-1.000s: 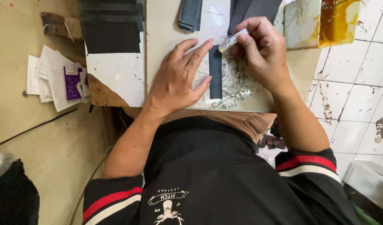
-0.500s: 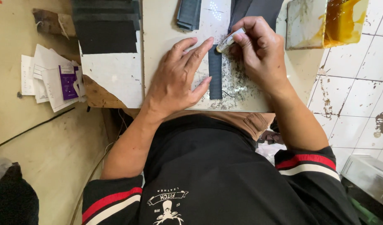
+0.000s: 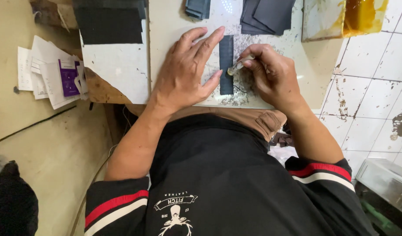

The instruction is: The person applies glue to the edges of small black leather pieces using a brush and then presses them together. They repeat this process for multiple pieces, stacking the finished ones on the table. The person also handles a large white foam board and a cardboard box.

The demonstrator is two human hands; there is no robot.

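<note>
A narrow dark grey leather strip (image 3: 226,61) lies upright on a pale, stained work board (image 3: 174,22) resting over my lap. My left hand (image 3: 187,70) lies flat on the board with its fingers spread, the fingertips pressing the strip's left edge. My right hand (image 3: 271,74) grips a small pale brush-like tool (image 3: 238,66) whose tip touches the strip's right edge about halfway down.
More dark leather pieces (image 3: 266,15) and a folded stack (image 3: 198,8) lie at the board's far edge. A tray with amber glue (image 3: 358,15) sits at upper right. A black sheet (image 3: 109,22) and loose papers (image 3: 52,70) lie at left. White floor tiles show at right.
My right hand with the tool has slid down along the strip's right edge toward me. My left hand stays pressed on the strip.
</note>
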